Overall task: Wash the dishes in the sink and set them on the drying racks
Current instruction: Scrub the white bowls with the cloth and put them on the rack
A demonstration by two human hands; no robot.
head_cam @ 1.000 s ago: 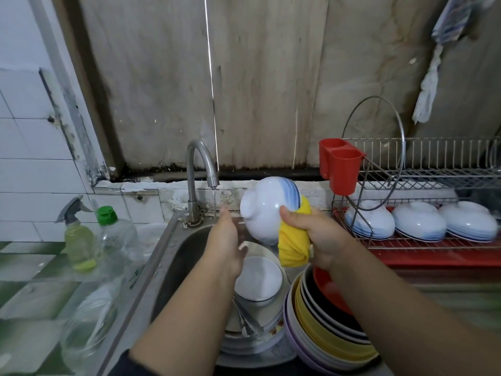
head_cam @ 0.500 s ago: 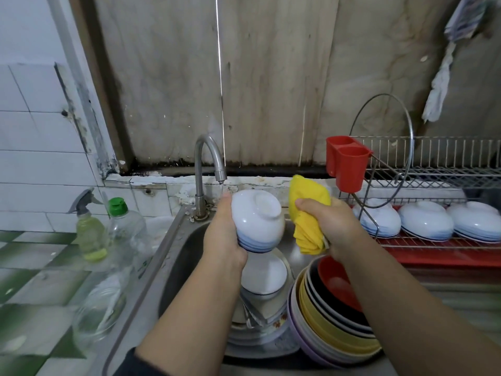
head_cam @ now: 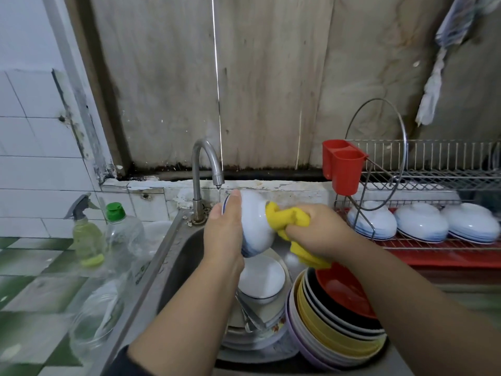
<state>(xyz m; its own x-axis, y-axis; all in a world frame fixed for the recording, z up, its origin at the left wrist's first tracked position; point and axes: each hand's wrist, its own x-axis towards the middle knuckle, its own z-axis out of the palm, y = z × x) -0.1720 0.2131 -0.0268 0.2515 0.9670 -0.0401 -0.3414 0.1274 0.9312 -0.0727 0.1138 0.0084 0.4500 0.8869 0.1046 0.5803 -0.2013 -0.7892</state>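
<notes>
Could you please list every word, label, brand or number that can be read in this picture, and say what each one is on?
No text can be read.
Clear bottle with the green cap: dark print low on its side, too blurred to read.
Spray bottle: no label shows.
Bowls on the drying rack and the red cutlery holder: no writing shows.

spray bottle [head_cam: 86,231] beside green-capped clear bottle [head_cam: 123,234] on checkered counter, cloth [head_cam: 433,96] hanging on wall

Green-checked bench [head_cam: 32,289] carries a spray bottle [head_cam: 86,234], a green-capped bottle [head_cam: 123,234] and a clear glass bowl [head_cam: 95,318]
</notes>
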